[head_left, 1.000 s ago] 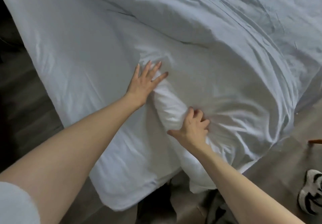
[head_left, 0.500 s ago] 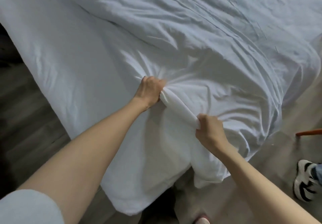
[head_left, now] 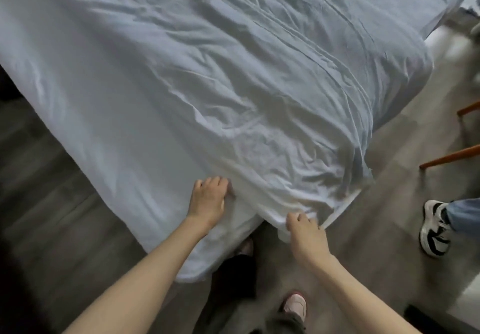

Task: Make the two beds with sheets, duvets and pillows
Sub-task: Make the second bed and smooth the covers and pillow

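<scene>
A crumpled white duvet (head_left: 207, 79) covers the bed and hangs over its near corner toward the floor. My left hand (head_left: 207, 200) grips a fold of the duvet at the bed's near edge, fingers curled into the cloth. My right hand (head_left: 305, 232) pinches the duvet's hem at the corner, just right of the left hand. A ridge of bunched fabric runs between the two hands. The mattress and any sheet under the duvet are hidden.
Grey floor (head_left: 376, 203) surrounds the bed's corner. Another person's black-and-white sneaker (head_left: 433, 227) stands at the right. Two wooden furniture legs (head_left: 452, 155) jut in at the right edge. My own pink shoe (head_left: 294, 303) is below, close to the bed.
Both hands have drawn the gripped duvet fold back toward me, from the bed's top to its near corner. A second ago the left hand lay flat; it then closed on the cloth.
</scene>
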`<state>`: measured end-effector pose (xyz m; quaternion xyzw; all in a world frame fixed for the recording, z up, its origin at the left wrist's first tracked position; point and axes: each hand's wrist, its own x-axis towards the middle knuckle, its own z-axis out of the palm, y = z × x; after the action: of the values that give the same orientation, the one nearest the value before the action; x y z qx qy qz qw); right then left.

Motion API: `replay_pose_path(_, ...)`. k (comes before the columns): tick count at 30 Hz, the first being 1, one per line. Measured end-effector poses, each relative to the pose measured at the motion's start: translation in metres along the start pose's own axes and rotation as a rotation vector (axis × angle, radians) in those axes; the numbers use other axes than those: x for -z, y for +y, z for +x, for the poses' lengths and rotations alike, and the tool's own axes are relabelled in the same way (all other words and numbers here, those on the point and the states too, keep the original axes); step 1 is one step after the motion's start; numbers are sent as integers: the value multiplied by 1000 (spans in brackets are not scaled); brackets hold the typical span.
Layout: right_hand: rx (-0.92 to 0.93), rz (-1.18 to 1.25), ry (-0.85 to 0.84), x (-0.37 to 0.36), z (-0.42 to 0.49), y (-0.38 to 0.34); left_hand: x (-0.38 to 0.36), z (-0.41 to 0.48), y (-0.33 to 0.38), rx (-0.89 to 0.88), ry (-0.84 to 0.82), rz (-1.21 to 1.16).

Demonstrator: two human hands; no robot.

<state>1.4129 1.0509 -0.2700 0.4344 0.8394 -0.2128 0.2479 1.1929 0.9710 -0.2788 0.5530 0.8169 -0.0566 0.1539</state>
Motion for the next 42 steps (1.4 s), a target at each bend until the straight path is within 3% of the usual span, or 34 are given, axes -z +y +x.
replay_pose_path(3, -85, 366, 152, -9, -3, 2, 9, 12, 0, -65, 261, 100)
replay_pose_path(6, -23, 559, 223, -3, 8, -1, 31, 45, -5, -169, 95, 337)
replay_pose_path(8, -36, 527, 207, 0, 27, -4, 43, 72, -12, -194, -58, 451)
replay_pose_path(13, -66, 460, 322, 3, 70, -11, 51, 114, -12, -309, -102, 428)
replay_pose_path(17, 3, 355, 261, 21, 71, 2, 64, 112, -1, -305, -131, 418)
replay_pose_path(19, 50, 356, 240, 39, 52, 5, 82, 104, -6, -323, -83, 356)
replay_pose_path(23, 202, 297, 291, 64, 0, -9, 115, 58, -28, -408, 238, 216)
replay_pose_path(25, 281, 231, 278, 51, -16, -25, 101, 24, -45, -379, 238, 207)
replay_pose_path(29, 236, 201, 45, 10, -5, -58, 40, 3, -58, -197, -47, 274)
replay_pose_path(33, 216, 474, -173, 9, 21, -38, 34, 26, -26, 4, -315, 363)
replay_pose_path(35, 185, 600, -101, 25, 21, -13, 52, 33, -12, 66, -411, 282)
replay_pose_path(37, 86, 635, 153, 43, 23, 12, 66, 36, -2, 107, -270, 62)
replay_pose_path(39, -45, 659, 337, 60, 33, 35, 70, 35, 11, 119, -15, -178)
replay_pose_path(41, -137, 678, 382, 73, 50, 55, 61, 30, 29, 85, 135, -294)
replay_pose_path(42, -166, 688, 373, 80, 61, 62, 56, 27, 38, 83, 120, -313)
